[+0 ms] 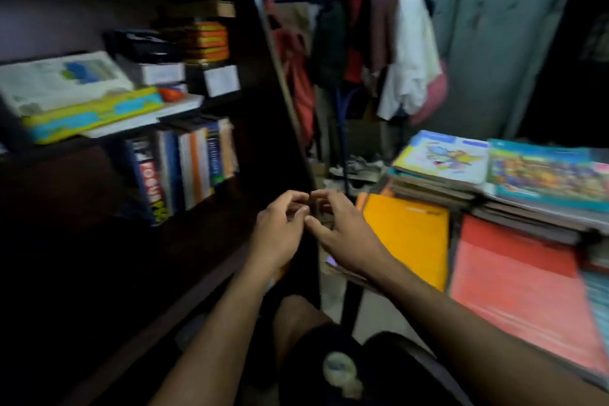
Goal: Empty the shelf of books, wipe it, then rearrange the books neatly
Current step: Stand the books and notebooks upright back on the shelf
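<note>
Two bare hands meet at the centre of the head view. Left hand (280,224): fingers curled, tips drawn toward the thumb, touching the right hand (339,227) at its 3 o'clock. Right hand: fingers likewise curled, thumb stretched toward the left hand. A small dark patch sits between the fingertips; whether either hand has hold of anything cannot be told, as the frame is blurred.

Dark shelf unit (263,82): fills the frame from 7 to 12 o'clock. Row of upright books (184,168): at 10 o'clock from the hands, leaning slightly, on a middle board. Flat-lying books (75,99): on the board above, at 9 to 10 o'clock of the frame, white, yellow and blue covers. Small boxes (204,43): stacked behind them, toward 11 o'clock.

Stacks of books (494,181): outside the shelf, at 2 to 4 o'clock from the hands, lying flat. Yellow book (408,237): just beside the right hand. Red book (520,283): at 4 o'clock.

Clothes on a rack (379,53): at 12 to 1 o'clock. Knee (296,320): at 6 o'clock.
</note>
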A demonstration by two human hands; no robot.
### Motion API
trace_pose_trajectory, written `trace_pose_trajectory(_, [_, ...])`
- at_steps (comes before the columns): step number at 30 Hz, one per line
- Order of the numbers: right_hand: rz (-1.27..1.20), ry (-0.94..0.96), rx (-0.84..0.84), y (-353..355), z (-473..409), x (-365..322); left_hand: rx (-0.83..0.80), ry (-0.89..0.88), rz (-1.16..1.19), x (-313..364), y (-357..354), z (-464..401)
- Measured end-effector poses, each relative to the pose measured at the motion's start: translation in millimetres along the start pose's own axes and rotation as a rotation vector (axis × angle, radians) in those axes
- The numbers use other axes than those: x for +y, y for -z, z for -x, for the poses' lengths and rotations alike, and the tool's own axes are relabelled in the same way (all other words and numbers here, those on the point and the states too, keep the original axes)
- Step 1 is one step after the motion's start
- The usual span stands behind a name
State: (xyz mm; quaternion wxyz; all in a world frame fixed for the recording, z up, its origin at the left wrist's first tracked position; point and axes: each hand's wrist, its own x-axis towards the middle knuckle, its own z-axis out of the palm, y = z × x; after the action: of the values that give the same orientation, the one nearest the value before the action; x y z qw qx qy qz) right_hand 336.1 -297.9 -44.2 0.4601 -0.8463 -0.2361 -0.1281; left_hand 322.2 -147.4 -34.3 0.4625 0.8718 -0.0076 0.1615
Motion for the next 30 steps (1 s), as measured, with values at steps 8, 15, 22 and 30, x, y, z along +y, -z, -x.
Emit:
trace_pose_trajectory(8, [0.818, -0.398, -0.365, 117.8, 66.2, 82.8, -0.459, 0.064, -0.315, 27.8, -102.1, 12.4])
trace_pose_trajectory(15, [0.703, -0.318, -0.426, 120.8, 88.6, 106.1, -0.438, -0.001, -0.719, 26.1, -127.7, 22.0])
trace_pose_trajectory(22, [0.65, -0.295, -0.24, 204.6, 143.7, 108.0, -0.48, -0.487, -0.496, 104.7, -193.2, 65.2])
trace_pose_trajectory(30, [0.776, -1.03, 0.078, 308.1, 293.3, 161.0, -0.808, -0.85, -0.647, 192.4, -281.0, 135.5])
